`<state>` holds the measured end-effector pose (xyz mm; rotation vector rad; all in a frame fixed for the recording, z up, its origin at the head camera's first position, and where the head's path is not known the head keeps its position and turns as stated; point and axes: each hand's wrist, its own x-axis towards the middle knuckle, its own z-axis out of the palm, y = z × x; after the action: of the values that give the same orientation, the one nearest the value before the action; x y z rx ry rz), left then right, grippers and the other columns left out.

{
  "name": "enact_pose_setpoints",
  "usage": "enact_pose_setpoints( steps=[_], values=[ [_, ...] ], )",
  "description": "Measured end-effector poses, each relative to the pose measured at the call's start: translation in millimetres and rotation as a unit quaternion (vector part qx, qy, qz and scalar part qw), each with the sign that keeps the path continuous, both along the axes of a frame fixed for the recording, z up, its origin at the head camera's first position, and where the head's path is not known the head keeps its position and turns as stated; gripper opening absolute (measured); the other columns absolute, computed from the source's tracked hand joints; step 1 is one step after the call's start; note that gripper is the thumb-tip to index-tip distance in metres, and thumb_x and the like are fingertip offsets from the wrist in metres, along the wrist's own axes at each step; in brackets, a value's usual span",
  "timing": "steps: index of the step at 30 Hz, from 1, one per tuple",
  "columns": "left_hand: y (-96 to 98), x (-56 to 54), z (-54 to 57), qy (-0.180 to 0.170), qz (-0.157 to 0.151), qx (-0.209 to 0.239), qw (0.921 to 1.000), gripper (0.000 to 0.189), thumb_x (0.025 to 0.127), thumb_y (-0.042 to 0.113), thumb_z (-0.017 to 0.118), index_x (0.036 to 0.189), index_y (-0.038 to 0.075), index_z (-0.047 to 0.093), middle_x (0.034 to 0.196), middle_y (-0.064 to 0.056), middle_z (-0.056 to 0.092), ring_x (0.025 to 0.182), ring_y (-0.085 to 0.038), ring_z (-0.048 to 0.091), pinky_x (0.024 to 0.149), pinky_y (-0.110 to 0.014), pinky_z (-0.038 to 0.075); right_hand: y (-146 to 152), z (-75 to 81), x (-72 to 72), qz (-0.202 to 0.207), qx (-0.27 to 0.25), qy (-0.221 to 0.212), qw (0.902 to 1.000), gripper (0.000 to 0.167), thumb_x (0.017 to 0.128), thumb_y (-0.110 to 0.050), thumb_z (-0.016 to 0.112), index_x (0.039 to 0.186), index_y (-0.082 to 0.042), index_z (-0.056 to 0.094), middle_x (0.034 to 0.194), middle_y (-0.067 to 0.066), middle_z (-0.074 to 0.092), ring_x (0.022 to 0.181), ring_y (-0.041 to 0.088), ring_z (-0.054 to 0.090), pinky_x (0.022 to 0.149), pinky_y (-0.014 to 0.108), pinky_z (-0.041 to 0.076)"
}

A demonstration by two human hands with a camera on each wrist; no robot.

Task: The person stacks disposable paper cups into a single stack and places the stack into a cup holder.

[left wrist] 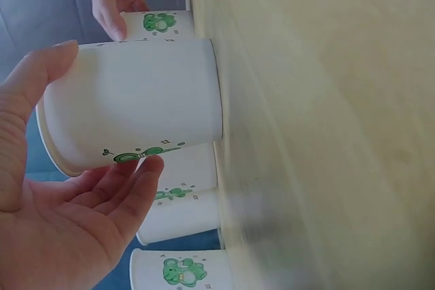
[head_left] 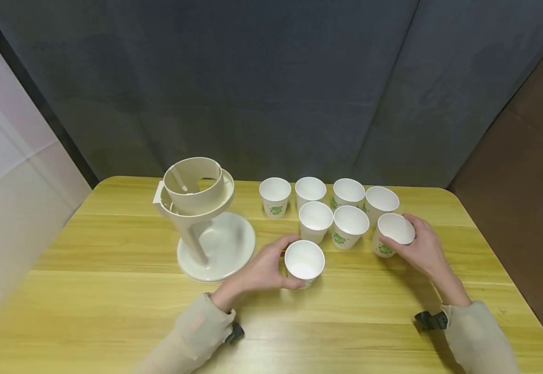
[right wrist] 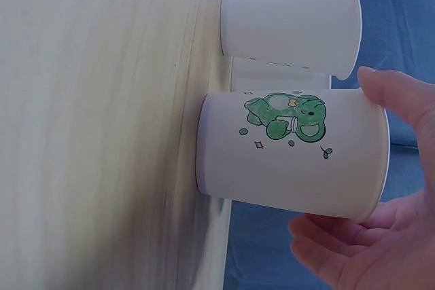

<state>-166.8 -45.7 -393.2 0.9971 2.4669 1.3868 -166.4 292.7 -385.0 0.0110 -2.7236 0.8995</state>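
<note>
White paper cups with green cartoon prints stand upright on the wooden table. My left hand [head_left: 264, 267] holds the nearest paper cup [head_left: 304, 259] from its left side, thumb in front and fingers behind. In the left wrist view that cup [left wrist: 136, 100] has its base at the tabletop. At the right end, my right hand [head_left: 423, 246] grips another paper cup [head_left: 396, 229] between thumb and fingers. A green bear shows on this cup [right wrist: 292, 154] in the right wrist view. Between the hands are two cups, a left one [head_left: 315, 221] and a right one [head_left: 349, 226].
Behind them runs a row of several cups [head_left: 275, 196] near the table's back edge. Left of the cups stands a cream-coloured stand [head_left: 194, 197] with an open ring on a slanted post and a round base [head_left: 226, 244]. A dark curtain [head_left: 252, 93] hangs behind the table.
</note>
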Motion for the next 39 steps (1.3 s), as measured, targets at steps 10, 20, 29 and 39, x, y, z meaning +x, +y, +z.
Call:
enact_pose_setpoints(
  steps=[10,20,29,39],
  values=[
    [2.3,-1.3,-3.0,0.002,0.012,-0.002,0.9999,0.07,0.062,0.013,0.086,0.122,-0.001,0.052,0.113,-0.009,0.061,0.101,-0.022,0.058,0.088,-0.035,0.048,2,0.1,4.7,0.002,-0.011,0.008,0.9999,0.071,0.072,-0.027,0.079,0.123,0.009,0.047,0.115,0.03,0.053,0.1,0.043,0.051,0.078,0.054,0.043],
    [3.1,-1.7,-3.1,0.005,0.01,-0.004,0.9999,0.068,0.062,0.014,0.086,0.12,0.0,0.053,0.11,-0.009,0.062,0.098,-0.021,0.058,0.087,-0.034,0.048,-6,7.7,16.9,0.015,-0.006,0.022,0.9996,0.069,0.068,-0.025,0.082,0.12,0.008,0.05,0.112,0.03,0.055,0.097,0.042,0.054,0.075,0.052,0.044],
    [3.5,-1.4,-2.8,0.001,0.011,-0.005,0.9999,0.067,0.062,0.014,0.086,0.119,0.0,0.054,0.11,-0.008,0.062,0.098,-0.019,0.058,0.087,-0.034,0.048,-19,17.4,35.4,0.045,-0.001,0.043,0.998,0.064,0.066,-0.022,0.085,0.117,0.003,0.056,0.106,0.022,0.061,0.092,0.034,0.058,0.069,0.041,0.046],
    [3.4,-1.5,-2.4,0.0,0.014,-0.007,0.9999,0.066,0.062,0.014,0.086,0.118,0.0,0.054,0.109,-0.008,0.062,0.098,-0.02,0.058,0.086,-0.034,0.048,-40,34.0,51.4,0.096,-0.006,0.083,0.9919,0.063,0.06,-0.018,0.087,0.115,-0.004,0.059,0.105,0.008,0.064,0.087,0.01,0.053,0.066,0.019,0.044]
  ],
)
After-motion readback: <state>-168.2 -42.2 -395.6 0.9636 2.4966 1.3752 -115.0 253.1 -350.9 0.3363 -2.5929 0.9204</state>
